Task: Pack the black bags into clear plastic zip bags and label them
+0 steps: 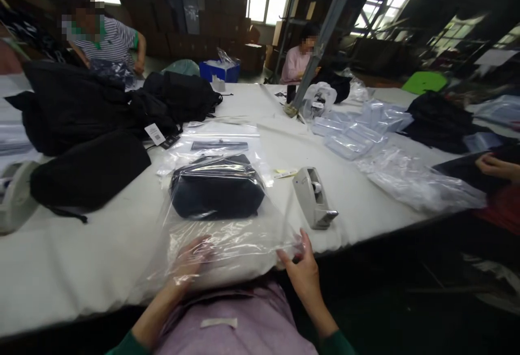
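Observation:
A folded black garment (217, 188) lies inside a clear plastic bag (227, 238) on the white table (81, 257), right in front of me. My left hand (190, 260) is under or inside the open near end of the bag, fingers spread flat beneath the film. My right hand (299, 268) pinches the bag's near right corner between thumb and fingers.
A grey tape dispenser (312, 197) stands right of the bag. Black garments (87, 173) pile up at the left, with another dispenser (14, 195) at the far left. Stacks of clear bags (357, 133) lie at the right. Two people work across the table; another person's hand (493, 164) shows at the right edge.

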`<action>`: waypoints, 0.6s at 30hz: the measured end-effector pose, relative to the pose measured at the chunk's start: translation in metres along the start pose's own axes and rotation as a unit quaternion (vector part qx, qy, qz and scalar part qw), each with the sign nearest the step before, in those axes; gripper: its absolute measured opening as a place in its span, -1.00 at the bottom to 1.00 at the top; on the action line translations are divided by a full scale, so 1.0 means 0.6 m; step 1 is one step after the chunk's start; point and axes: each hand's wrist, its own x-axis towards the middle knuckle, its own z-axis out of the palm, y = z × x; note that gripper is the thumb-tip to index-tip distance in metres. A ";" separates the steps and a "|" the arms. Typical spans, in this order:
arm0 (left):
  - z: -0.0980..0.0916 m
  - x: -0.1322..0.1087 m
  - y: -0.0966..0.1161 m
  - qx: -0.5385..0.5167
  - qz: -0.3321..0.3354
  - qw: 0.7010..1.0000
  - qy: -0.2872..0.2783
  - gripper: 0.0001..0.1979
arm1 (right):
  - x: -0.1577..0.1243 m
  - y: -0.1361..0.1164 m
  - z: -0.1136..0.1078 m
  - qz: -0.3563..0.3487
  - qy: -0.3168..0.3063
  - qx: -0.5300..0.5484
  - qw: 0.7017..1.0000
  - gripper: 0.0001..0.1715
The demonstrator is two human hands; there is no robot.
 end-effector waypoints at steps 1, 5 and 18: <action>0.033 0.006 -0.002 -0.032 -0.023 0.998 -0.050 -0.69 | 0.009 -0.013 0.009 0.021 -0.002 0.032 0.999 -0.13; 0.153 0.058 0.002 -0.106 -0.076 0.980 -0.153 -0.74 | 0.022 -0.039 0.011 0.004 -0.048 0.068 0.997 -0.45; 0.232 0.099 -0.002 -0.140 -0.078 0.976 -0.150 -0.70 | -0.013 0.047 -0.029 0.041 -0.040 -0.004 0.998 -0.24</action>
